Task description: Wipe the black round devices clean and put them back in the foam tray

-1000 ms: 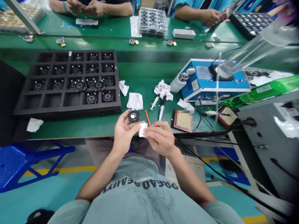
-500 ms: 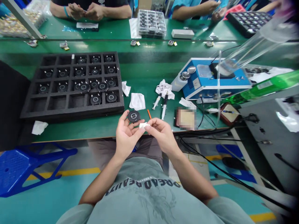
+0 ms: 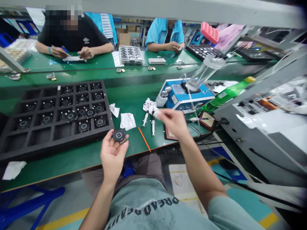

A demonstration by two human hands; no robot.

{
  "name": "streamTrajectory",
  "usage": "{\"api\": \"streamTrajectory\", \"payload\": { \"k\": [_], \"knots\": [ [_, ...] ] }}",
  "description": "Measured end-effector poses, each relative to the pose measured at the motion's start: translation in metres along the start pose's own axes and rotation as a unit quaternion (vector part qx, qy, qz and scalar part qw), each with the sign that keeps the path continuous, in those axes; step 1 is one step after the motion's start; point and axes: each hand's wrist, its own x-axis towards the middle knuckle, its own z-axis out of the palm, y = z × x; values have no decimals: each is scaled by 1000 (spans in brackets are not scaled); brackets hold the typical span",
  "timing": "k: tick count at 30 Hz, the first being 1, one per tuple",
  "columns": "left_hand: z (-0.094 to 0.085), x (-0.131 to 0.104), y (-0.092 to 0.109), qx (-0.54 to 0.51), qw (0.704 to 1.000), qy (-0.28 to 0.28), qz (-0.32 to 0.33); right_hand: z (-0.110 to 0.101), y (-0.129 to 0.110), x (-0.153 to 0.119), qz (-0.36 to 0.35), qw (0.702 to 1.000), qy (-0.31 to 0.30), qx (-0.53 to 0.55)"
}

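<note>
Across a green workbench (image 3: 134, 89) from where I stand, a worker in a grey-green printed T-shirt (image 3: 144, 204) keeps both hands apart. The left hand (image 3: 114, 158) grips a round black disc with a ringed centre (image 3: 119, 135), resting it on the fingers just beside the near right corner of a compartmented black foam tray (image 3: 107, 110). The right hand (image 3: 174, 123), well to the disc's right, pinches what looks like a small white tissue (image 3: 157, 114), blurred, by two plastic syringes (image 3: 153, 127). A thin orange stick (image 3: 144, 139) lies between the hands.
</note>
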Motion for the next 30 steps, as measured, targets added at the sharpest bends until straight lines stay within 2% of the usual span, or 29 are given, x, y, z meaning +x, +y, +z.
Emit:
{"api": "streamTrajectory", "payload": {
  "k": [2,3,5,8,10,15,18,20,22,25,28,30],
  "knots": [
    [-12,12,13,6,999,29,32,-24,11,50,-18,986,110,-124],
    [-18,18,20,8,998,47,50,-32,16,73,-2,972,131,-193],
    [-27,28,34,2,995,76,68,-40,24,110,13,953,116,-279],
    [-32,41,51,-21,993,96,59,-36,33,137,21,943,89,-319],
    [-28,51,57,-34,994,92,51,-29,39,142,31,937,76,-340],
    [-11,81,61,-75,997,31,7,-17,52,137,68,929,62,-359],
    [-13,91,67,-52,998,29,35,-18,56,136,89,921,52,-376],
    [-24,96,75,-24,997,33,68,-21,57,138,96,916,50,-387],
    [-42,103,82,-8,995,44,92,-23,59,140,106,914,59,-387],
    [-75,113,84,-5,996,49,74,-22,59,140,133,908,71,-390],
    [-98,115,75,-16,999,-1,37,-19,54,133,142,917,82,-363],
    [-102,112,67,-35,998,-48,11,-17,48,128,129,920,70,-365]
  ]
}}
